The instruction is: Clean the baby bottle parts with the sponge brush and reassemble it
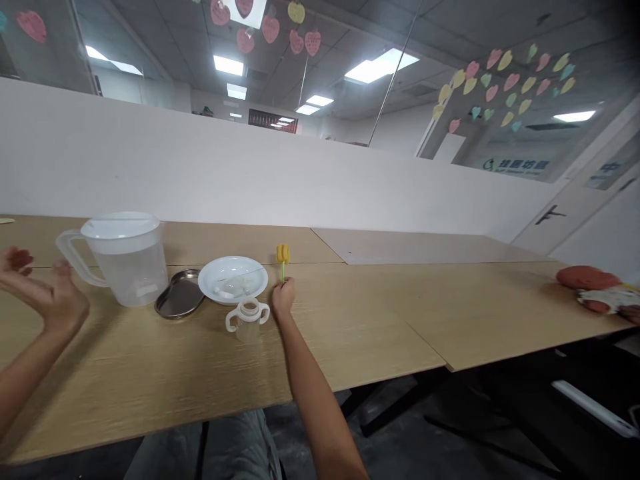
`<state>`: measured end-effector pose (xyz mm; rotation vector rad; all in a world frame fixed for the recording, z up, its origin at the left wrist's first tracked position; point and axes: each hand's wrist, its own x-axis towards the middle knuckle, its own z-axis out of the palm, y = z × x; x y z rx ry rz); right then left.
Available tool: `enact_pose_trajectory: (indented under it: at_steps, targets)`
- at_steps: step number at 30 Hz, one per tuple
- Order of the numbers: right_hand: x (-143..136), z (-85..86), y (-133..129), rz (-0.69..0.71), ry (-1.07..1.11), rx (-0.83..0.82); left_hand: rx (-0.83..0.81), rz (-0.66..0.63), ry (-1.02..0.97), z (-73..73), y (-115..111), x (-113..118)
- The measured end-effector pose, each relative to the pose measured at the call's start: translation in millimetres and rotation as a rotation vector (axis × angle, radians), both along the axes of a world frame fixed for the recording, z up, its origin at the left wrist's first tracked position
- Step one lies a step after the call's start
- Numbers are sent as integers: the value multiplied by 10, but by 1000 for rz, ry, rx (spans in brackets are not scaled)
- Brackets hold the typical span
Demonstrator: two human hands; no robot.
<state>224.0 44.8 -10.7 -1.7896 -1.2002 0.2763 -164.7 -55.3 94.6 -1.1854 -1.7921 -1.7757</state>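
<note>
My right hand (283,297) is closed round the green handle of a bottle brush with a yellow sponge head (283,254), which points up. Just left of that hand stands a clear baby cup with two white handles (249,319). Behind the cup is a white bowl (206,275) with some clear and whitish pieces in it that I cannot make out. My left hand (47,290) is raised at the left with its fingers spread, holding nothing. Beside it stands a translucent plastic pitcher (133,263) with a white lid. A kidney-shaped metal tray (181,297) lies between pitcher and bowl.
The wooden table (350,320) runs along a white wall (250,173) with glass above. At the far right end lie an orange-red object and a patterned cloth-like thing (590,290). A dark chair (575,393) is at the lower right. A door (570,207) stands beyond.
</note>
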Motion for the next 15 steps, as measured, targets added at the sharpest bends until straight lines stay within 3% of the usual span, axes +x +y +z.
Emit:
enact_pose_trajectory:
  at_steps: [1,3,6,7,10,15]
  targets:
    - [2,2,-3,-6,18,8,94,-23,95,-13,-79,154]
    - [3,8,-20,-6,50,24,44,-215,275,-10,-152,514]
    - [-1,21,-53,-6,88,44,-332,-629,716,42,-47,1059]
    - [-2,24,-61,-8,98,50,-426,-702,820,63,30,1215]
    - [-5,27,-68,-13,117,64,-684,-771,974,112,296,1562]
    - [-10,10,-45,0,108,69,-962,-666,1018,143,599,1836]
